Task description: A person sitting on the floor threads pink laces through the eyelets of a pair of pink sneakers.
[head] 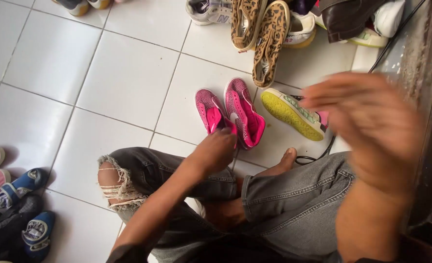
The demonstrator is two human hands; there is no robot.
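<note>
My left hand reaches down to the heel of the left shoe of a pink pair on the white tiled floor, its fingers curled at the shoe's opening. The second pink shoe lies right beside it. My right hand is raised close to the camera, blurred, fingers spread, holding nothing. A shoe with a yellow sole lies on its side just under that hand. I sit on the floor in torn grey jeans, one bare foot near the pink shoes.
A leopard-print pair and several white and dark shoes lie at the top. Blue and pink small shoes sit at the left edge. A dark wall or frame runs down the right. A black cord lies by my foot.
</note>
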